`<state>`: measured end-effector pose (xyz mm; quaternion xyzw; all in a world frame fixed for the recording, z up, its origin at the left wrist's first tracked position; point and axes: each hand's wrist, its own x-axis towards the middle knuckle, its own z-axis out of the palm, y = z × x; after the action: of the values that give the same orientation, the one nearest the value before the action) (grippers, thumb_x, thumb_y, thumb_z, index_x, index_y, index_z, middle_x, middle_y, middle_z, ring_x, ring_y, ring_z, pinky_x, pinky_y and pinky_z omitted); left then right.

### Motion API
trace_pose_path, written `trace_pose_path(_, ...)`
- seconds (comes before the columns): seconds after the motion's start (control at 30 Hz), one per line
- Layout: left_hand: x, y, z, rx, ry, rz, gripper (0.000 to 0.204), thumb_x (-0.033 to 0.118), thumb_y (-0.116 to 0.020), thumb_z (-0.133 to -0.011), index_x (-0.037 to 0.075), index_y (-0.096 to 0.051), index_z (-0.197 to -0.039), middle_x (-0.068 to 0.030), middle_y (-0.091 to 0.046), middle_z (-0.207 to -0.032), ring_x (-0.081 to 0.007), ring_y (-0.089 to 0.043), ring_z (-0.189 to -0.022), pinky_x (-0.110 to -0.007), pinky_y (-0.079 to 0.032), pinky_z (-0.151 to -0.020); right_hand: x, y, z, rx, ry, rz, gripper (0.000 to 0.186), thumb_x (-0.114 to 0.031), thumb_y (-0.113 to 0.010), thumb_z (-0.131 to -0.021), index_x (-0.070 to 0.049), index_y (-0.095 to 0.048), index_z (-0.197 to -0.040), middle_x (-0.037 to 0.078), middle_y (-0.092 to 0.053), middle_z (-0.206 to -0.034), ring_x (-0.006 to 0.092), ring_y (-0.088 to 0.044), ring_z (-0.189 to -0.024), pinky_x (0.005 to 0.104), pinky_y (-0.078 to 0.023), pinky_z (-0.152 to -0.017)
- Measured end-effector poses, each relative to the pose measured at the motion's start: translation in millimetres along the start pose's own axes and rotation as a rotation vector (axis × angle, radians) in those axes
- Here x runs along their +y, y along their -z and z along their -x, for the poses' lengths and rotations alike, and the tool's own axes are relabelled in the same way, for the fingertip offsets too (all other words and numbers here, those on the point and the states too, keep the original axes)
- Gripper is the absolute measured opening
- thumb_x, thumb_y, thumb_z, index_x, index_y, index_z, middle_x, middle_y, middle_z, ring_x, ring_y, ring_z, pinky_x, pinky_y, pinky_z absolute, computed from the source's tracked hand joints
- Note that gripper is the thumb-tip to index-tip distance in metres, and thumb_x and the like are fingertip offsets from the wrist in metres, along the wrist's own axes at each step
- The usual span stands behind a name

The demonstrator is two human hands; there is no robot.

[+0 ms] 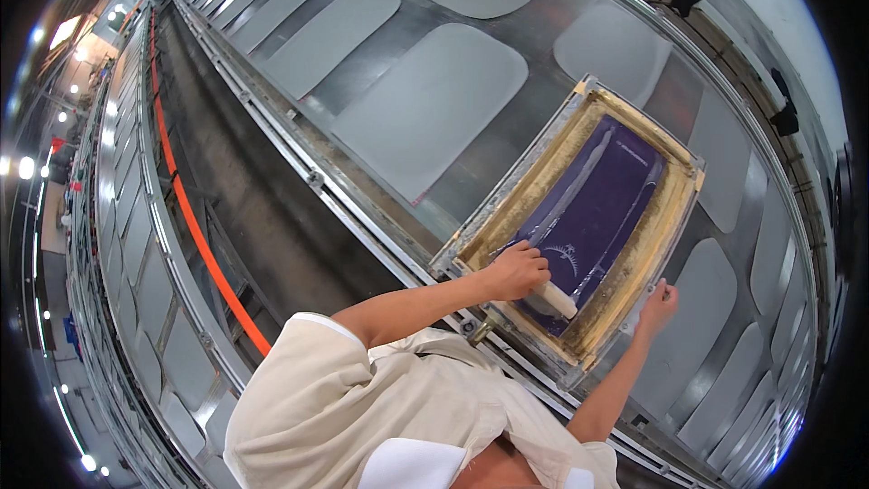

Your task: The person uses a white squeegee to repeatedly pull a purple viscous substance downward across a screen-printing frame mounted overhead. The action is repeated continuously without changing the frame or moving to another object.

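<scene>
Grasping the squeegee (557,300) with the left hand (520,270), inside the frame (647,258), over the near end of the purple screen (593,204). Placing the right hand (659,306) at the frame's right edge, leaving it impossible to tell whether gripping or merely touching. Working at the near edge of the surface (516,138), over a frame stretching toward the far edge, between grey sheets (434,109).

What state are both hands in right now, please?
Left hand: closed, holding the pale squeegee.
Right hand: at the edge of the frame; whether it grips cannot be told.
</scene>
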<state>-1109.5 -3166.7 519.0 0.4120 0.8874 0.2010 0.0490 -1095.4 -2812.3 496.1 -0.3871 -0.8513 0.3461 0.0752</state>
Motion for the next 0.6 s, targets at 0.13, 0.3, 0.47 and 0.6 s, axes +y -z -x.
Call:
trace_pose_path(0.13,-44,39,19,-0.035,0.038,-0.020,0.025,0.017,-0.076,-0.068,0.014,-0.070,-0.092,0.0001,-0.066,-0.097,-0.0213,-0.060,-0.098,-0.037,-0.041,-0.087,-26,-50,20,0.083,0.170,-0.101,0.032,-0.031,-0.063,-0.099,0.000,-0.062,-0.093,0.009,-0.062,-0.086,0.0214,-0.058,-0.079,0.0356,-0.047,-0.075)
trace_pose_path(0.3,-181,111,88,-0.065,0.096,-0.074,0.031,0.014,-0.080,-0.065,0.016,-0.073,-0.095,0.0012,-0.070,-0.102,-0.0216,-0.062,-0.100,-0.039,-0.043,-0.089,-134,-175,87,0.077,0.209,-0.279,0.026,-0.027,-0.065,-0.097,-0.001,-0.064,-0.095,0.011,-0.066,-0.091,0.0242,-0.063,-0.086,0.0372,-0.049,-0.080)
trace_pose_path(0.47,-271,195,163,0.087,-0.001,-0.146,0.031,0.013,-0.080,-0.065,0.014,-0.071,-0.095,0.0017,-0.070,-0.100,-0.0215,-0.063,-0.096,-0.038,-0.044,-0.088,-238,-264,139,0.112,0.262,-0.358,0.026,-0.026,-0.066,-0.096,-0.001,-0.063,-0.090,0.014,-0.067,-0.084,0.0293,-0.065,-0.079,0.0398,-0.050,-0.074)
trace_pose_path(0.6,-288,209,215,0.067,-0.040,-0.192,0.037,0.014,-0.080,-0.061,0.015,-0.071,-0.097,0.0031,-0.069,-0.101,-0.0191,-0.062,-0.092,-0.037,-0.044,-0.087,-264,-278,149,0.119,0.232,-0.357,0.025,-0.026,-0.068,-0.095,-0.002,-0.062,-0.088,0.011,-0.066,-0.080,0.0259,-0.064,-0.076,0.0374,-0.049,-0.071)
